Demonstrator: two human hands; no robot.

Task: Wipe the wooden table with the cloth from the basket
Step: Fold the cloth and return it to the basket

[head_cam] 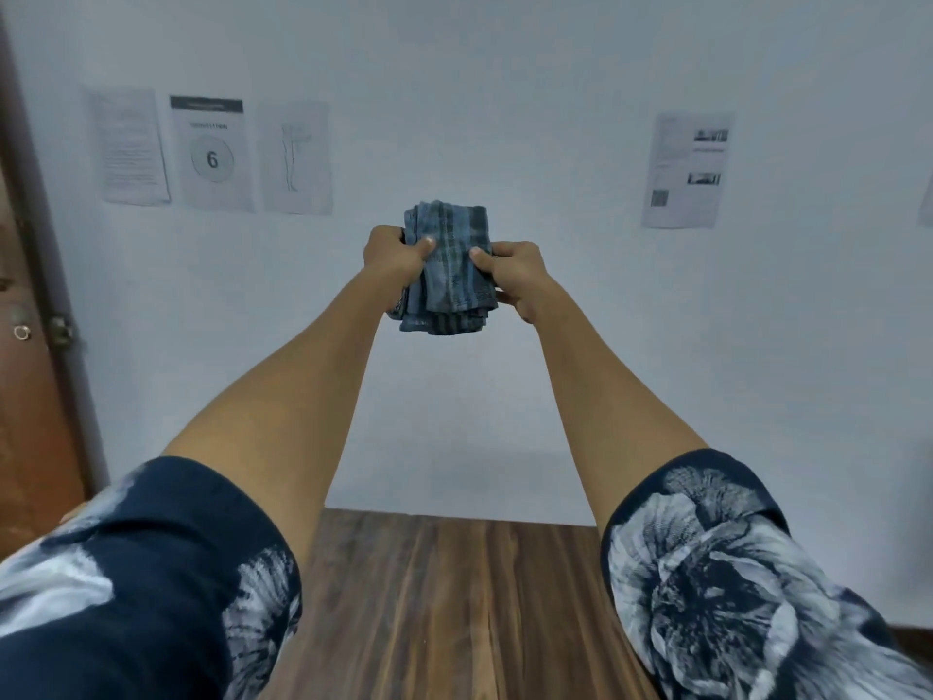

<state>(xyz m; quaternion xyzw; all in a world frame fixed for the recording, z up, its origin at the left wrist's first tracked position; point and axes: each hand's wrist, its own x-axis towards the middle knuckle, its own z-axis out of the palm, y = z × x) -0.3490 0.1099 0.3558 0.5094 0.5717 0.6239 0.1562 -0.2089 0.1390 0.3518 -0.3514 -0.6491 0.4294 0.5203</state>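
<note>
A folded blue checked cloth point(451, 265) is held up in the air at arm's length, in front of the wall and well above the table. My left hand point(394, 257) grips its left edge with the thumb on the front. My right hand point(517, 275) pinches its right edge, thumb pressed on the front too. The wooden table point(454, 608) lies low in the view between my two sleeves, dark brown with a lengthwise grain. No basket is in view.
A pale wall stands right behind the table, with several printed sheets point(212, 151) taped at the left and one sheet point(686, 169) at the right. A brown door with a latch point(30, 330) is at the far left.
</note>
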